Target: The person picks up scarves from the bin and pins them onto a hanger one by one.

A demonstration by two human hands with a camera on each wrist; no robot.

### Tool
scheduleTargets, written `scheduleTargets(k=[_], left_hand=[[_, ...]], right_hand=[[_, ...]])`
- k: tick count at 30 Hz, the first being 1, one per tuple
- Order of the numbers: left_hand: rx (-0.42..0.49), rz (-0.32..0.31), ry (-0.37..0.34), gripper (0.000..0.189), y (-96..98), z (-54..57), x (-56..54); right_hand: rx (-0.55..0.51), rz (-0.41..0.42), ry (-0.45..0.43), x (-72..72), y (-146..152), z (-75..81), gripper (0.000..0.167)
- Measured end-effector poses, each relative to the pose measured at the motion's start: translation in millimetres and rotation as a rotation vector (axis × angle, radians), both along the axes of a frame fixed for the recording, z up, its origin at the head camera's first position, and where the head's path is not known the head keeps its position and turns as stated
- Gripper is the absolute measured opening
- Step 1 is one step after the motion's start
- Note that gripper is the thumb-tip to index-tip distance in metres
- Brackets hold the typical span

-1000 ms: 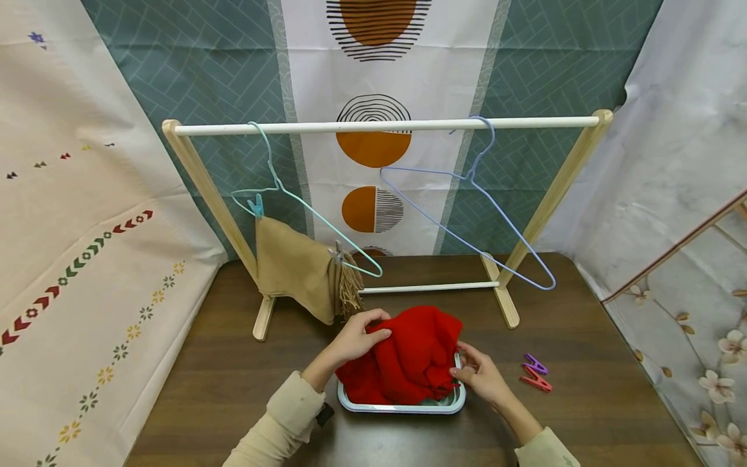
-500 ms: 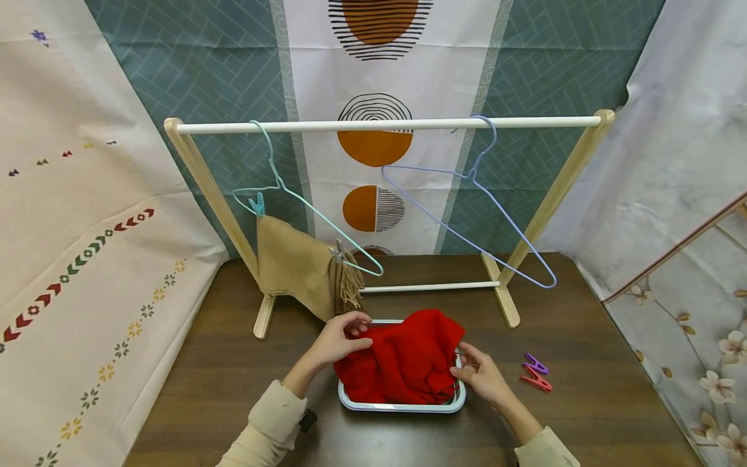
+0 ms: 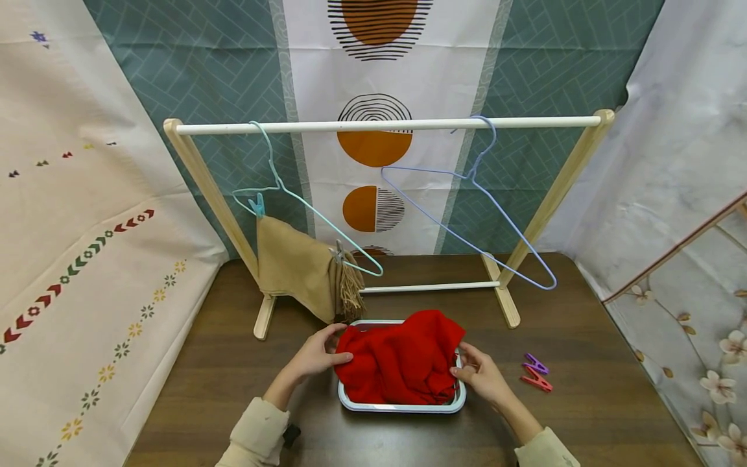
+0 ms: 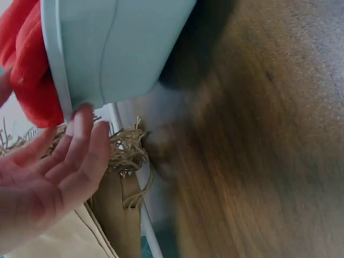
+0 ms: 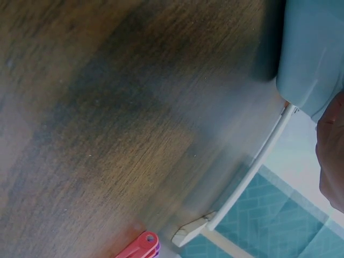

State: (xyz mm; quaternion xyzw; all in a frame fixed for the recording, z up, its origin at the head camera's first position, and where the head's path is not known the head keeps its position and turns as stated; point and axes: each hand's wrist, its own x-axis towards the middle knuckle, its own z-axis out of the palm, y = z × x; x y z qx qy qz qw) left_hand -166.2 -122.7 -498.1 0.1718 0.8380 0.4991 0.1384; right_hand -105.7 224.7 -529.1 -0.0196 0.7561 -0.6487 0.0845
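A heap of red knitted cloth (image 3: 403, 357) fills a pale blue-grey plastic basin (image 3: 403, 408) on the table. My left hand (image 3: 318, 352) is at the basin's left side, thumb over the cloth's edge. In the left wrist view its fingers (image 4: 80, 145) reach, nearly straight, to the outer wall just under the rim. At the opposite side my right hand (image 3: 481, 374) holds the basin's right rim between thumb and fingers. The right wrist view catches only part of that hand, beside the basin wall (image 5: 312, 54).
Behind the basin stands a wooden rack with a white rail (image 3: 373, 126). A mint hanger (image 3: 315, 211) carries a tan fringed cloth (image 3: 297, 266), clipped on. A blue hanger (image 3: 502, 207) hangs bare. Purple (image 3: 535, 364) and red (image 3: 536, 379) clothespins lie on the right.
My left hand has let go of the red cloth and moved left and down to the basin's left side. The cloth has settled lower, baring the back rim. My right hand has stayed put.
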Motion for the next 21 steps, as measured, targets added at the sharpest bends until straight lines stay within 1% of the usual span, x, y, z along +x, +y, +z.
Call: scheduleTargets(k=[2, 4, 7, 9, 12, 14, 16, 17, 21], left_hand=[[-0.005, 0.045, -0.012, 0.050, 2.1, -1.8, 1.8], [-0.030, 0.099, -0.012, 0.040, 4.6, -2.4, 3.4], [-0.064, 0.142, -0.003, 0.025, 7.5, -1.6, 5.0], [-0.069, 0.139, 0.009, 0.017, 8.3, 0.3, 5.8], [-0.046, 0.089, 0.046, 0.008, 9.0, 3.9, 6.8], [0.001, 0.051, 0.054, 0.006, 9.8, 7.0, 7.3], [0.083, 0.023, 0.034, 0.003, 11.5, 10.4, 8.2], [0.136, 0.012, 0.011, 0.003, 12.6, 12.2, 8.7], [0.359, -0.017, -0.085, 0.016, 18.2, 18.1, 11.2]], right_hand=[[0.005, -0.003, 0.005, 0.0, 0, -1.2, 0.061], [0.008, -0.009, 0.008, 0.5, -1, -0.5, 0.060], [0.008, -0.008, 0.012, 1.2, -1, 0.3, 0.059], [0.008, -0.005, 0.018, 1.3, -1, 0.4, 0.059], [0.005, 0.007, 0.024, 1.0, 0, -0.3, 0.059], [0.001, 0.010, 0.027, 1.0, 0, -0.9, 0.058], [-0.005, 0.008, 0.026, 1.0, 0, -1.4, 0.057], [-0.007, 0.006, 0.025, 1.0, 0, -1.7, 0.057], [-0.008, -0.003, 0.029, 1.3, 0, -3.5, 0.054]])
